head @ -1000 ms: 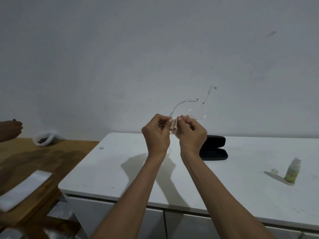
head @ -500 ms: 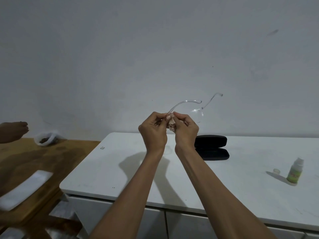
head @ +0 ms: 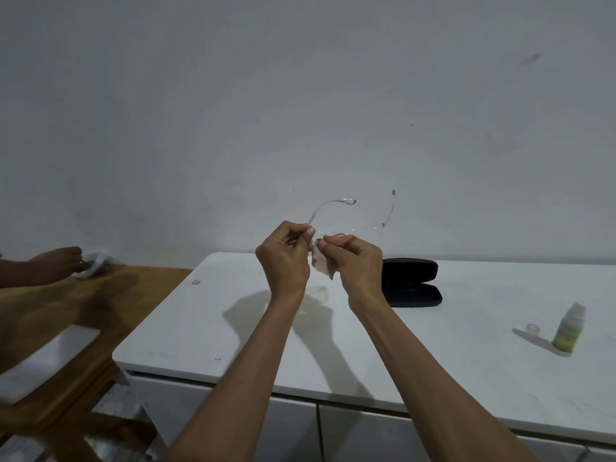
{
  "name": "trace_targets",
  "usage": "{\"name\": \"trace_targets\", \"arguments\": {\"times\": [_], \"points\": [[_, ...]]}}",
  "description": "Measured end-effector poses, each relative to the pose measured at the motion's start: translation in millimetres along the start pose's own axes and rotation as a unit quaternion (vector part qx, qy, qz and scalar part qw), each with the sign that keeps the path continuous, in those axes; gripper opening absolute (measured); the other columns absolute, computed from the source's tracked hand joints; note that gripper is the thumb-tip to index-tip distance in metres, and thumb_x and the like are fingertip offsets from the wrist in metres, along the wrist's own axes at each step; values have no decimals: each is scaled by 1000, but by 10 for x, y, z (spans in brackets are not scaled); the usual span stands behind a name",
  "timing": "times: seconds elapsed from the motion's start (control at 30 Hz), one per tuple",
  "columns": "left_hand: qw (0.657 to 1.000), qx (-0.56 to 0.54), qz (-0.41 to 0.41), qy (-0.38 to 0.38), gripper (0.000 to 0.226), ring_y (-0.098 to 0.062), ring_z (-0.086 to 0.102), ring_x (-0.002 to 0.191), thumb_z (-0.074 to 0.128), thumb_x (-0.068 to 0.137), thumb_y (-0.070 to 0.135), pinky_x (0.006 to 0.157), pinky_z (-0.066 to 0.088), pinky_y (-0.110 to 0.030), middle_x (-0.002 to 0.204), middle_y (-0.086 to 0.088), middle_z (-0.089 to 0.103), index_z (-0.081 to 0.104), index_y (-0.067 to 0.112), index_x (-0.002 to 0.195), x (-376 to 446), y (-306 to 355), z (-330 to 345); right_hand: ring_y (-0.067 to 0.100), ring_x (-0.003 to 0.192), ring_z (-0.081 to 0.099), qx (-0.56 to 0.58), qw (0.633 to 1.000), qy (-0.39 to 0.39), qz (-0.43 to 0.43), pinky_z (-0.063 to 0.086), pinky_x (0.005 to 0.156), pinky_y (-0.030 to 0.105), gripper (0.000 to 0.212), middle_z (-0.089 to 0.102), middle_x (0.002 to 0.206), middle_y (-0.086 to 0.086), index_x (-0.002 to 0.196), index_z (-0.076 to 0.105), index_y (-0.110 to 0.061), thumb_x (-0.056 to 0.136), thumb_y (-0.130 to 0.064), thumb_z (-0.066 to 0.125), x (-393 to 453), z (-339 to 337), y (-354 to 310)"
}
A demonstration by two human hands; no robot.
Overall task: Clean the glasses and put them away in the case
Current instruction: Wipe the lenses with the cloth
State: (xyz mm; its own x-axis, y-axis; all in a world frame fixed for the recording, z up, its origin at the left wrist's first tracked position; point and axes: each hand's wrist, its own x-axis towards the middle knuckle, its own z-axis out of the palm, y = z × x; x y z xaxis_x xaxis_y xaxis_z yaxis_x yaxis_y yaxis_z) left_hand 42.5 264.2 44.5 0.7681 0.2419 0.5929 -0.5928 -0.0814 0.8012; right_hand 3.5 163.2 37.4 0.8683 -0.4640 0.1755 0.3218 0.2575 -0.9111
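Clear-framed glasses [head: 333, 203] are held up in front of the wall, temples pointing away from me. My left hand [head: 285, 253] pinches the frame at its left end. My right hand [head: 355, 258] pinches a small pale cloth [head: 321, 268] against the lens area; the lens itself is hard to make out. An open black glasses case [head: 411, 283] lies on the white counter [head: 233, 328] just behind my right wrist.
A small green-and-white bottle [head: 568, 331] stands at the counter's right with its cap [head: 532, 327] beside it. To the left is a wooden table [head: 83, 295], where another person's hand [head: 56, 266] rests on a white cloth; a white sheet [head: 43, 361] lies there too.
The glasses have turned so the right temple swings further right, and the cloth now hangs visibly below my fingers. The other person's hand has moved right onto the white cloth.
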Motion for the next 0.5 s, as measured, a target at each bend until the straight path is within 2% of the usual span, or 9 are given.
{"name": "trace_targets", "arguments": {"times": [0.1, 0.2, 0.3, 0.5], "points": [[1000, 17, 21, 2, 11, -21, 68, 63, 75, 86, 0, 65, 60, -40, 66, -4, 70, 70, 5, 77, -35, -4, 21, 8, 74, 73, -15, 997, 73, -25, 57, 66, 20, 9, 77, 78, -6, 76, 80, -11, 79, -3, 83, -14, 14, 39], [998, 28, 52, -1, 12, -17, 66, 63, 73, 88, 0, 63, 56, -29, 67, 1, 70, 68, 3, 78, -106, 23, 64, 9, 85, 75, -17, 987, 153, -54, 60, 78, 29, 9, 79, 82, -6, 78, 80, -16, 79, -7, 81, -12, 87, 65], [996, 39, 78, 5, 12, -11, 66, 66, 74, 89, 3, 62, 52, -21, 69, 12, 68, 67, 3, 79, -166, 63, 125, 6, 87, 74, 3, 976, 201, -78, 58, 82, 27, 10, 78, 84, -7, 79, 78, -13, 81, -3, 77, -11, 174, 36], [996, 17, 89, -2, 13, -10, 70, 67, 75, 91, 9, 64, 59, -28, 72, 11, 70, 68, 3, 81, -255, 131, 205, 10, 88, 73, 5, 968, 223, -111, 61, 83, 31, 16, 75, 90, -9, 78, 75, -17, 84, -2, 75, 73, 211, -51]]}}
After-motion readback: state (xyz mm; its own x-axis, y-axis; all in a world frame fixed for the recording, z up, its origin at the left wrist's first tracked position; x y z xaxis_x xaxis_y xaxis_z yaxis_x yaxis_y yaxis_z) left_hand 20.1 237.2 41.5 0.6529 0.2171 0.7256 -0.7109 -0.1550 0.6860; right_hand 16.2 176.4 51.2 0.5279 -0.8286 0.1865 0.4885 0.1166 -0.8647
